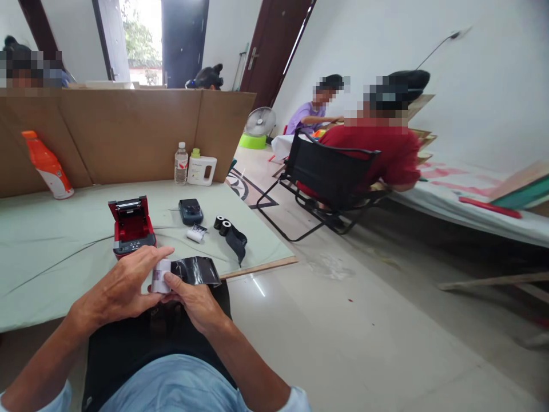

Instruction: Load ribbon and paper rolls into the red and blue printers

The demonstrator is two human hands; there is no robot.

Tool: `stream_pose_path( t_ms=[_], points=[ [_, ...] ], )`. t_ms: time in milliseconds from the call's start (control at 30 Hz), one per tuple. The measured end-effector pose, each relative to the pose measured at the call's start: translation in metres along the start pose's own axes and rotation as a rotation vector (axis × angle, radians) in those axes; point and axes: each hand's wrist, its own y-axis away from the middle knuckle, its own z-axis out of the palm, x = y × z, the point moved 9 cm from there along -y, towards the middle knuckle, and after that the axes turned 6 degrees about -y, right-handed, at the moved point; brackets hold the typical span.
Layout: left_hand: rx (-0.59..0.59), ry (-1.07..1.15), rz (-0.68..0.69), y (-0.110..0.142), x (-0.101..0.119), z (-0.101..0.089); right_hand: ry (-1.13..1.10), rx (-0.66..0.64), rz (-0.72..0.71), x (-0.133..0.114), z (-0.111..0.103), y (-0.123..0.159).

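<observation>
My left hand (pixel 124 286) and my right hand (pixel 193 300) meet over my lap at the table's front edge. Together they pinch a small white paper roll (pixel 159 278) with a glossy black wrapper (pixel 195 270) trailing off it to the right. Both hands have fingers closed around it. Just beyond them a red label printer (pixel 131 226) stands on the table with its lid up. Right of the printer lie a dark blue printer (pixel 191 210), a small white roll (pixel 196 233) and two black-wrapped rolls (pixel 223 224) with a loose black wrapper (pixel 237 243).
The pale green table (pixel 51 252) is backed by a cardboard screen (pixel 128 134). An orange bottle (pixel 47 165), a water bottle (pixel 181 163) and a white jug (pixel 201 169) stand along it. At right, a person in red (pixel 386 154) sits in a black folding chair (pixel 330 177); others sit further back.
</observation>
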Motion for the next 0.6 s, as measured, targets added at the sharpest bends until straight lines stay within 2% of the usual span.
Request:
stream_pose_path(
  t_ms=[133,233,333,467,533,600],
  points=[
    [-0.066,-0.156,0.037,-0.003,0.01,0.004,0.122,0.049,-0.035,-0.001,-0.009,0.0],
    [-0.025,-0.122,0.044,-0.004,0.012,0.0,0.084,0.057,-0.054,-0.001,-0.01,-0.002],
    [0.089,0.081,-0.006,0.0,0.006,-0.004,-0.107,-0.062,-0.002,0.002,0.006,-0.003],
    [0.323,0.58,-0.173,0.013,-0.013,0.004,-0.381,-0.289,0.106,0.001,0.04,0.007],
    [0.369,0.71,-0.227,0.017,-0.02,0.011,-0.396,-0.298,0.1,-0.003,0.043,0.009],
    [0.319,0.629,-0.231,0.016,-0.019,0.01,-0.329,-0.257,0.074,-0.005,0.037,0.009]
  ],
)
